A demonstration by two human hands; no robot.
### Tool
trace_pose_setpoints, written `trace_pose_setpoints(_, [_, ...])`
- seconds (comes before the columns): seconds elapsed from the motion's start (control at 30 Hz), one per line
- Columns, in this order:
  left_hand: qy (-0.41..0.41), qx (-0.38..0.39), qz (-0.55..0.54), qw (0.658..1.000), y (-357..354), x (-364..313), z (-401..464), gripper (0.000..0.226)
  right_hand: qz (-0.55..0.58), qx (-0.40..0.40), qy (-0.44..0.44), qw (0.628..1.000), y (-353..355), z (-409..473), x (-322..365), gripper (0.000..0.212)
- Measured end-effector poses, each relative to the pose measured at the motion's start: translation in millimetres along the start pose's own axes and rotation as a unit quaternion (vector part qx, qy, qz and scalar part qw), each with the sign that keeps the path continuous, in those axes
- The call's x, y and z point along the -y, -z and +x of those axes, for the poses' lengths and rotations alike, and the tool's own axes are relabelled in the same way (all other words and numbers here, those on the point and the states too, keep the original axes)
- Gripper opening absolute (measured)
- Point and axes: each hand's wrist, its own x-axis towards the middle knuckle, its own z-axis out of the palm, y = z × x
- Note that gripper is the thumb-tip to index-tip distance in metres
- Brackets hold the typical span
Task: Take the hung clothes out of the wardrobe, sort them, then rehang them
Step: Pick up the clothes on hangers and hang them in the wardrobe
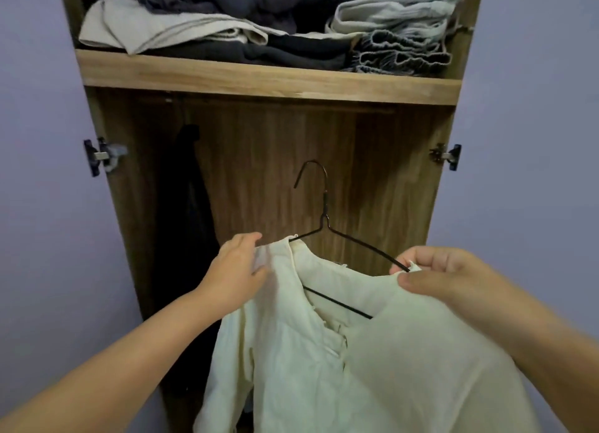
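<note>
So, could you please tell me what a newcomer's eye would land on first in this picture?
Most likely the cream shirt held up in front of the open wardrobe, half on a black wire hanger. The left hand holds one shoulder and the right hand pinches the other at the hanger's end. Above, folded clothes crowd the shelf, and one dark garment hangs at left.

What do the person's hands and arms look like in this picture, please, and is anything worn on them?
Both arms are bare as far as the frame shows: no sleeves, gloves, watch or bracelet. No ring shows on the left hand or the right hand. The fingernails that show are short and unpainted.
</note>
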Motion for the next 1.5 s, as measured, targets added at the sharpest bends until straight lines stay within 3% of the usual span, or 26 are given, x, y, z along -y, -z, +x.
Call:
trace_pose_setpoints(0.27, [0.162, -0.102, 0.101, 0.976, 13.3, 50.1, 43.9, 0.057, -0.013, 0.009, 0.021, 1.000, 11.7, 114.5, 9.0, 0.014])
trace_pose_setpoints(0.5, [0.158, -0.164, 0.182, 0.957, 36.8, 84.7, 115.2, 0.062, -0.065, -0.010, 0.068, 0.996, -19.6, 201.4, 28.7, 0.018])
trace_pose_setpoints(0.67, [0.173, -0.137, 0.087, 0.971, 48.1, 114.0, 162.0, 0.067, -0.058, -0.044, 0.107, 0.992, -60.9, 270.2, 45.7, 0.018])
trace_pose_setpoints(0.8, [0.159, -0.167, 0.017, 0.973, 40.7, 137.9, 185.6, 0.065, -0.024, -0.067, 0.138, 0.988, -97.1, 325.1, 59.7, 0.021])
trace_pose_setpoints(1.0, [0.144, -0.204, -0.021, 0.968, 30.4, 162.9, 189.6, 0.065, 0.034, -0.092, 0.208, 0.973, -164.3, 401.7, 84.5, 0.015])
trace_pose_setpoints(1.2, [0.156, -0.200, -0.026, 0.967, 36.5, 177.6, 188.7, 0.065, 0.060, -0.114, 0.217, 0.968, -222.5, 467.1, 89.4, 0.017])
trace_pose_setpoints(1.5, [0.135, -0.193, -0.067, 0.970, 48.6, 197.7, 181.7, 0.070, -0.048, -0.015, 0.190, 0.980, -267.3, 490.9, 88.2, 0.019])
